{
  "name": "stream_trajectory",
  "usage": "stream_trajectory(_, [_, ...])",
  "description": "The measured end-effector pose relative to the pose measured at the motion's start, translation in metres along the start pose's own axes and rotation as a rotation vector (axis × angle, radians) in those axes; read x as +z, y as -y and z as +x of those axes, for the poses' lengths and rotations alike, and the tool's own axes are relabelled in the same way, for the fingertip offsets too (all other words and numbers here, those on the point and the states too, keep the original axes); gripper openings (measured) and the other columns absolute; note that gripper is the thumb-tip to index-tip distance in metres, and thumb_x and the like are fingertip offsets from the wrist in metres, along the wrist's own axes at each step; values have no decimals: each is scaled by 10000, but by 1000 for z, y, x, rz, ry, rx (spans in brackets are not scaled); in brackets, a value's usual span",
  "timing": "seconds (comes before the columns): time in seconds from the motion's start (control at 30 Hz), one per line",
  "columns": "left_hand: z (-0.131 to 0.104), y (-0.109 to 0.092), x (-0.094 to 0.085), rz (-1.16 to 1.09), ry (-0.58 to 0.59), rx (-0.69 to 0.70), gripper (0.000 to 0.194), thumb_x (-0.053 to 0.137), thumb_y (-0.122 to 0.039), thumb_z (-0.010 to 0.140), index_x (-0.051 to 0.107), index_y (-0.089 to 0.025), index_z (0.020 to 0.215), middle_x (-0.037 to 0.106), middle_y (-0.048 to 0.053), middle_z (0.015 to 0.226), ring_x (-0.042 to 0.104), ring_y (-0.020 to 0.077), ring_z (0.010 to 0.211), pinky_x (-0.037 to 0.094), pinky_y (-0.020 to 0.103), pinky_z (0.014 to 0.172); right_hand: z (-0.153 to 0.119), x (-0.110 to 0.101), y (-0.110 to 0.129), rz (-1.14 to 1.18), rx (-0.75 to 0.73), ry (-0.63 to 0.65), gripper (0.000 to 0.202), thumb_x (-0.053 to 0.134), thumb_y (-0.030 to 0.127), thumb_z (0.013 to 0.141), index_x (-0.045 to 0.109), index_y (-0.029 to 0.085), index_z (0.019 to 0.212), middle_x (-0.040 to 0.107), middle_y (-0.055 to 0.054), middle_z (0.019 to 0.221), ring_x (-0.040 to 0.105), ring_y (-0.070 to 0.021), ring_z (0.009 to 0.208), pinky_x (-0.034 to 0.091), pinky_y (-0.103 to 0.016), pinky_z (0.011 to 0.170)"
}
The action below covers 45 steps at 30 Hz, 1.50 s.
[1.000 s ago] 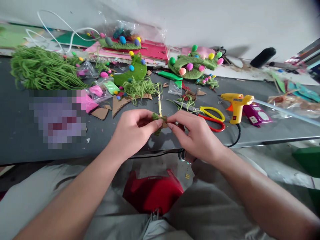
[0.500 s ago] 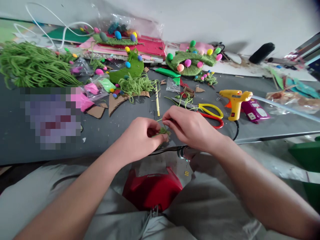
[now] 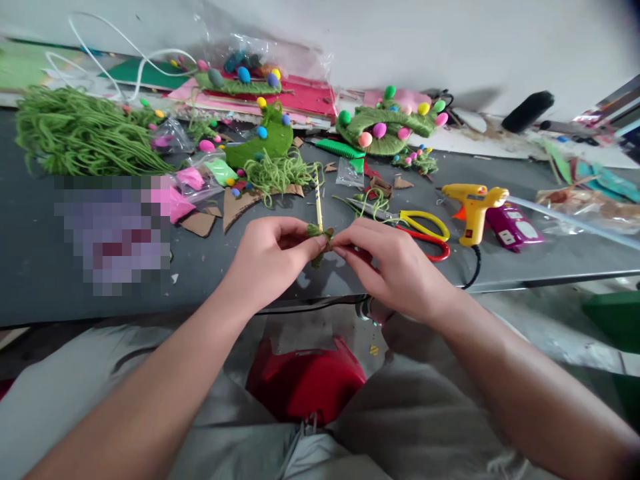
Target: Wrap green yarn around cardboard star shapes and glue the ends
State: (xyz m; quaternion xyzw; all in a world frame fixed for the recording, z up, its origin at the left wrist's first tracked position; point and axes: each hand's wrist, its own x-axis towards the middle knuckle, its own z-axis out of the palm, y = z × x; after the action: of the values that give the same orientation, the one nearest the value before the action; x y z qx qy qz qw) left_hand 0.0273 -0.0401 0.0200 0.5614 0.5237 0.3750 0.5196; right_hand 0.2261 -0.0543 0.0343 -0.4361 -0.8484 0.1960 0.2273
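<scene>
Between my two hands is a small green yarn-wrapped piece, held just above the table's front edge. My left hand pinches it between thumb and fingers. From the other side, the fingertips of my right hand are closed on its right end, where a brownish bit shows. My fingers cover much of the piece. Behind it lies a pale striped pencil. Scissors with yellow and red handles rest just beyond my right hand, with loose green yarn over the blades.
A yellow glue gun lies at the right beside a purple packet. A big green yarn bundle sits at the left. Yarn-wrapped shapes with coloured balls, cardboard scraps and plastic bags spread along the back. A red stool shows below.
The yarn piece has been raised and turned, so more of it shows. My right fingertips have come down from above it to its right end. The view has shifted slightly.
</scene>
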Motion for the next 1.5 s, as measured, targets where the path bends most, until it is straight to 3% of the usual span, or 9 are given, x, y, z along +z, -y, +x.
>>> stream_trajectory(0.17, [0,0,-1,-71,76,-3,192,822,-370,764,753,-192,786,728,9,769,637,154,732,464,249,660,0,-3,-7,31,13,-57,156,576,145,968,730,158,990,670,-40,909,608,-148,829,431,-262,713])
stream_trajectory(0.4, [-4,-2,-4,22,303,-30,193,731,-380,853,754,-192,891,749,31,842,666,180,778,473,267,656,9,-8,-26,161,-87,68,230,596,48,912,774,137,1029,709,-43,889,635,-132,811,468,-241,741])
stream_trajectory(0.57, [-9,-2,0,200,382,-12,197,690,-405,877,733,-214,887,757,23,821,693,202,752,471,279,612,11,-9,-30,46,-93,144,189,626,114,922,789,134,1017,713,-63,927,648,-155,833,465,-266,732])
stream_trajectory(0.73, [-8,6,5,315,351,0,206,699,-416,851,710,-210,853,733,31,792,674,219,750,461,305,614,13,-6,-19,-75,-31,90,125,658,135,877,778,144,913,701,-36,868,620,-148,780,432,-273,692])
stream_trajectory(0.97, [-3,13,8,188,238,-75,170,699,-385,850,700,-219,816,722,12,762,660,192,739,448,297,642,13,-8,-11,46,120,-37,84,679,149,806,760,171,806,696,11,761,574,-106,676,400,-247,615])
stream_trajectory(1.17, [-3,11,12,165,152,-45,131,722,-334,824,726,-203,818,729,12,773,637,173,725,424,282,630,12,-12,-6,221,205,36,103,658,175,843,757,169,812,635,42,647,483,-71,553,374,-224,524])
stream_trajectory(1.33, [-1,8,9,105,66,-5,157,713,-353,849,744,-200,832,726,11,757,600,153,666,395,271,584,9,-9,-2,162,101,-9,115,642,173,887,756,164,880,665,14,768,531,-86,644,398,-231,585])
stream_trajectory(1.5, [1,13,4,-96,5,3,206,762,-423,834,765,-219,860,743,21,830,638,174,757,453,277,664,2,-3,-4,42,18,-40,183,580,144,934,750,168,997,684,-50,917,612,-154,823,439,-269,705])
